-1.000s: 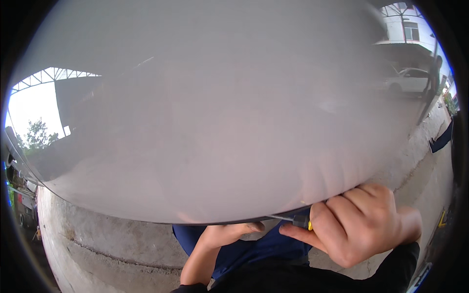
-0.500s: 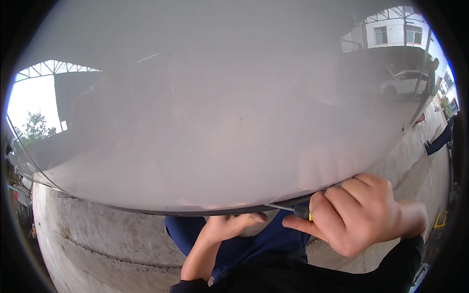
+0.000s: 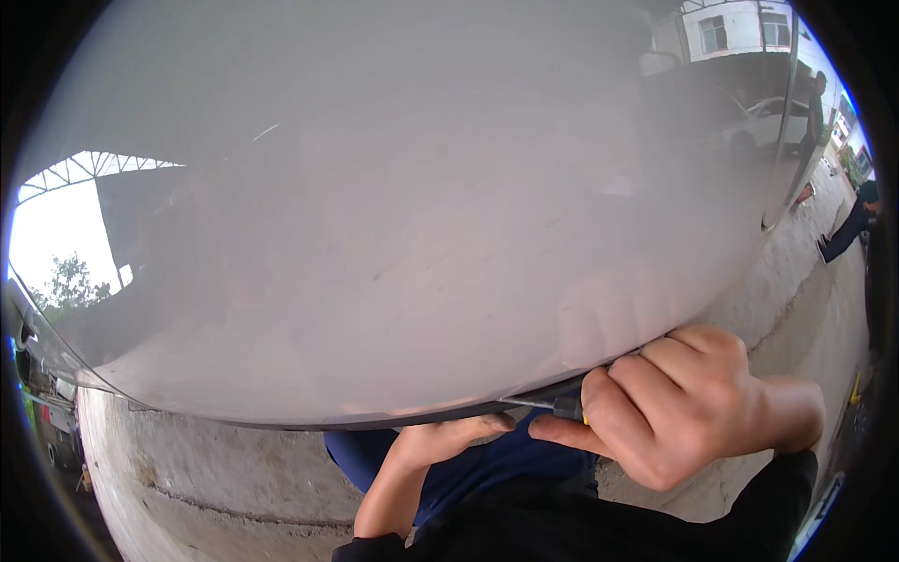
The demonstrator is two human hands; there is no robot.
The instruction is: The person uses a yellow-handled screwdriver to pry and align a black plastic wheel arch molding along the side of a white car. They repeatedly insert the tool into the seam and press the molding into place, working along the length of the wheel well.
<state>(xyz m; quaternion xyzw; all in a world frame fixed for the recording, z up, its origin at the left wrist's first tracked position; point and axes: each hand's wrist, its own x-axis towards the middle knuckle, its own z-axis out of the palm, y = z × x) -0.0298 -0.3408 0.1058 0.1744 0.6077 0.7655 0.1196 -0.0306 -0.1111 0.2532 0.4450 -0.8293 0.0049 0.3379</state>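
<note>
Grey panel [image 3: 403, 244] glossy, smooth; tool shaft [image 3: 528, 403] metal; floor [image 3: 234, 468] rough concrete; trousers [image 3: 496, 482] matt cloth

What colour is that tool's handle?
The tool handle, held in the right hand, shows black and yellow, best in the head view.

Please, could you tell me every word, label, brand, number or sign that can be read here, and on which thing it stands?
There is no readable text.
Panel: none seen.
Tool: none seen; the right hand hides part of it.
Trousers: none seen.
Things at the far left and right edges: too small and blurred to tell.
</note>
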